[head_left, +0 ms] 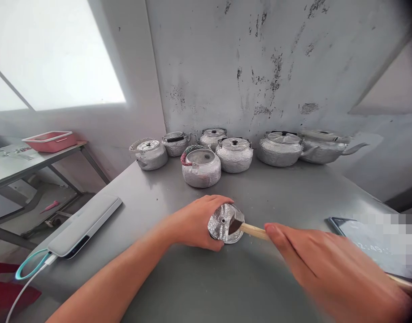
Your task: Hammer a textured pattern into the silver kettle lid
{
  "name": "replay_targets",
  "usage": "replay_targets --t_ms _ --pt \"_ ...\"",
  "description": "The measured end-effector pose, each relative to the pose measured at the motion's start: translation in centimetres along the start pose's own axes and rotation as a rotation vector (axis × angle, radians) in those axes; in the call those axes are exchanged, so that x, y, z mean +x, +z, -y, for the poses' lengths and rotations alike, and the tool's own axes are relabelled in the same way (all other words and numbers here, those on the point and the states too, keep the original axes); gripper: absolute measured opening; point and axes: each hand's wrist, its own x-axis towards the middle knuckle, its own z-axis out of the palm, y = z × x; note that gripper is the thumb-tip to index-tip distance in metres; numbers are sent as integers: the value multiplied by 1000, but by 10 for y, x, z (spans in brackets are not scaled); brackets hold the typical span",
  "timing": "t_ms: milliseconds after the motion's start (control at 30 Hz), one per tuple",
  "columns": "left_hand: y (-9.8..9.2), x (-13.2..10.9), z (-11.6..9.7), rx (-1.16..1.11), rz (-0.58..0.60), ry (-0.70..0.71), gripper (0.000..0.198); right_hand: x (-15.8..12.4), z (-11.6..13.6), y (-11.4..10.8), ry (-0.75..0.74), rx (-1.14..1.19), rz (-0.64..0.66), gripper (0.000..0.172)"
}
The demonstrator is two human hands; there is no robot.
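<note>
My left hand (pixel 201 222) grips a round, dented silver metal lid (pixel 222 220) by its far and left edge, holding it over the grey table (pixel 206 282). A small hole shows near the lid's middle. My right hand (pixel 310 251) is wrapped round the wooden handle of a hammer (pixel 254 230). The hammer's dark metal head lies against the right part of the lid. Beyond my hands stands an open kettle (pixel 201 172) without a lid, its handle wrapped in red and green cord.
Several dented silver kettles (pixel 234 157) stand along the back by the wall. A power bank (pixel 84 229) with a cable lies at the left. At the right edge is a phone (pixel 370 244). A pink basket (pixel 51 141) sits on another table.
</note>
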Motion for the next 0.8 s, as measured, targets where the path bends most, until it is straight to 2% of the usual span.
replay_targets --t_ms 67,133,300,467,633,733,800 --pt "-1 0 0 -6 5 4 85 10 7 -14 97 -80 19 65" --pt "-1 1 1 -16 9 30 81 20 12 -24 214 -157 -14 67" --pt "0 0 4 -49 -12 58 77 42 16 -31 298 -153 -58 56" --pt "-5 0 2 -120 -11 48 81 48 14 -22 286 -149 -25 45" --pt "-4 2 8 -254 -78 -37 54 38 14 -18 202 -151 26 32" --pt "2 5 15 -328 -106 -94 50 33 17 -17 157 -129 8 34" --pt "6 7 18 -340 -103 -117 49 31 19 -14 130 -106 -48 34"
